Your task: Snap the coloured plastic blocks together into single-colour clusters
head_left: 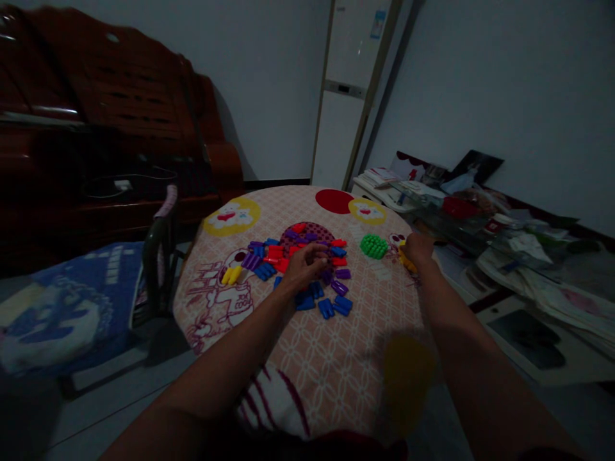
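A round table under a pink patterned cloth (312,358) carries a scatter of small plastic blocks: red (276,253), blue (334,306), purple (250,260) and yellow (230,275). My left hand (305,264) rests over the middle of the pile, fingers curled down onto the pieces. My right hand (417,248) lies at the table's right edge, closed around yellow pieces (408,262). A green cluster of blocks (373,246) sits between the two hands.
A dark wooden sofa (96,128) fills the left. A chair with a blue cushion (72,307) stands by the table. A tall white air conditioner (348,89) stands in the corner. Papers, books and clutter (504,237) cover a low surface on the right.
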The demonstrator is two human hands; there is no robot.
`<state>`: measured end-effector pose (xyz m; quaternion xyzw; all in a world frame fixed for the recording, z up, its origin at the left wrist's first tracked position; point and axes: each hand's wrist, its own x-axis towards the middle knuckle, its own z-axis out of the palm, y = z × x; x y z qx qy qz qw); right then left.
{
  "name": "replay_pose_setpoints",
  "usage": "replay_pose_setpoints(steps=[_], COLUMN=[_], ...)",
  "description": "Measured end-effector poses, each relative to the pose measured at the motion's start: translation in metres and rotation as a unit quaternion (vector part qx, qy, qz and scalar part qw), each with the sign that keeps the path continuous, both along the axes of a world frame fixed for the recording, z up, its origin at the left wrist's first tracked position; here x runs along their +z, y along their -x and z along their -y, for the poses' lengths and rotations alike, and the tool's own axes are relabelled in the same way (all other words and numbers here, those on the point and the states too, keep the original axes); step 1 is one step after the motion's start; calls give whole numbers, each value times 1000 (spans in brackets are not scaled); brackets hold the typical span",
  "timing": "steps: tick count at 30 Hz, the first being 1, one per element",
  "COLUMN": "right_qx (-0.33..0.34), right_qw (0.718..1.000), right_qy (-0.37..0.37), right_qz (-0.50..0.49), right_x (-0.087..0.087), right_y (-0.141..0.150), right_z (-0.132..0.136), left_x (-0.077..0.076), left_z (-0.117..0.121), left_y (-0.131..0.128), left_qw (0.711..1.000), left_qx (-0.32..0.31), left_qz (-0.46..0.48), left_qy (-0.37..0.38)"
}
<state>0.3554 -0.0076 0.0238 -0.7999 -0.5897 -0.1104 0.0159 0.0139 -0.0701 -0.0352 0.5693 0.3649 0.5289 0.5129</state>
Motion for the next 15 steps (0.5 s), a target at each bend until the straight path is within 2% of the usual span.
replay_pose_setpoints(steps=[4, 7, 11, 15], right_qx=[-28, -40, -11, 44], right_qw=[999, 999, 999, 989], right_qy=[37, 31, -46, -120], right_qz=[13, 5, -19, -74], right_x=[-1, 3, 4, -8], right_y=[-2, 1, 17, 46], right_z=[-1, 2, 14, 39], left_x=[-2, -3, -3, 5], left_z=[-5, -9, -12, -14], left_y=[5, 10, 13, 29], left_qw=[1000, 998, 989, 957], left_qx=[13, 40, 86, 165], left_qz=[4, -17, -97, -215], left_qy=[-19, -37, -72, -104])
